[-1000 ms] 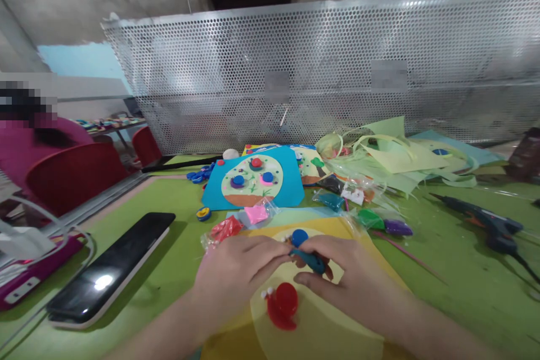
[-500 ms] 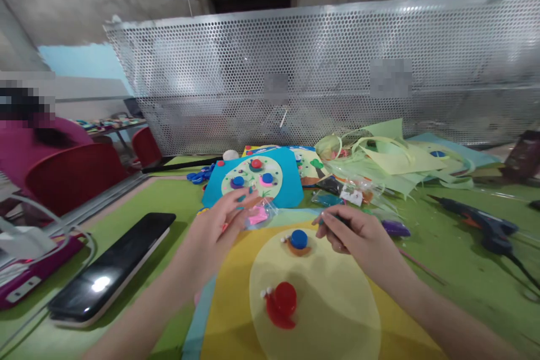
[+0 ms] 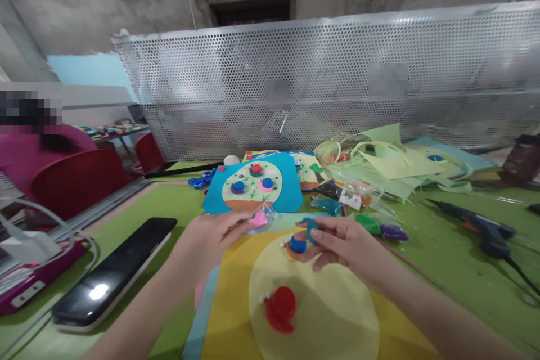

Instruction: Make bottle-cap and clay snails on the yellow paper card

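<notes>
While the right hand (image 3: pixel 350 240) pinches a teal clay piece (image 3: pixel 311 230) between thumb and fingers, the left hand (image 3: pixel 216 232) is positioned apart from it, with fingertips at the pink clay packet (image 3: pixel 260 219) (contact or grip there cannot be confirmed). The teal clay piece is raised above the yellow card (image 3: pixel 230 304), just beside the blue-shelled figure (image 3: pixel 298 244).

Stage of work, judged from the visible parts: two figures are formed and located on the pale oval (image 3: pixel 327 306). The red figure (image 3: pixel 284 304), nearer the wearer, has a disc, a curved body and two white tips. The blue-shelled figure, farther away, has a blue disc over an orange-brown body; the right hand partly covers it. The teal clay piece is not yet fixed to the yellow card, so this part appears unfinished. The blue card (image 3: pixel 214 191) behind bears three comparable figures.
</notes>
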Tool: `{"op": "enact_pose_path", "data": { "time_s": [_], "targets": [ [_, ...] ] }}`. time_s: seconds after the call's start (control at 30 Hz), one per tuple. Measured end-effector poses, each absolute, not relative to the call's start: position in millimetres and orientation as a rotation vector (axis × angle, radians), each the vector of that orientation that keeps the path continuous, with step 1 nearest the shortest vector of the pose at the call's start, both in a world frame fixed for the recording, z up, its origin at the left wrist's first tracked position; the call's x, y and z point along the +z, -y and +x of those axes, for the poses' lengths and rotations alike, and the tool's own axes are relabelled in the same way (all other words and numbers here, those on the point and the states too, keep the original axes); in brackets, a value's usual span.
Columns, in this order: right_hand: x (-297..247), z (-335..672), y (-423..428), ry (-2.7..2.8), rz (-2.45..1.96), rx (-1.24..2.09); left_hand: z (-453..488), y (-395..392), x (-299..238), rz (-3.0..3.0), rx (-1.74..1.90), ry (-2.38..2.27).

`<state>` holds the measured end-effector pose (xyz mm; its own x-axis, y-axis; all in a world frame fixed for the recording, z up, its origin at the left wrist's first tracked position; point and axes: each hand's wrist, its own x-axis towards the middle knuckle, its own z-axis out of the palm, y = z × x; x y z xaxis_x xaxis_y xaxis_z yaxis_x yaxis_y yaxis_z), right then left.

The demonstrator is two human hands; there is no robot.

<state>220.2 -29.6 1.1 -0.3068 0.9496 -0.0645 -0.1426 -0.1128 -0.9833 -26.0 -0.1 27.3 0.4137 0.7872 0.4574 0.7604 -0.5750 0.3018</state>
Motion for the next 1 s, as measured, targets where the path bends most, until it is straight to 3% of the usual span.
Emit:
{"op": "enact_pose_path", "data": {
  "time_s": [0.3,0.73,1.0],
  "targets": [
    [-5,225,31,1.454,-1.142,1.301,-26,5,24,2.634,0.856,-1.605],
    [-4,224,24,1.477,-1.189,1.343,-25,-2,25,2.617,0.299,-1.218],
    [-3,222,26,1.339,-1.116,1.444,-26,2,22,2.661,0.498,-1.130]
  ]
}}
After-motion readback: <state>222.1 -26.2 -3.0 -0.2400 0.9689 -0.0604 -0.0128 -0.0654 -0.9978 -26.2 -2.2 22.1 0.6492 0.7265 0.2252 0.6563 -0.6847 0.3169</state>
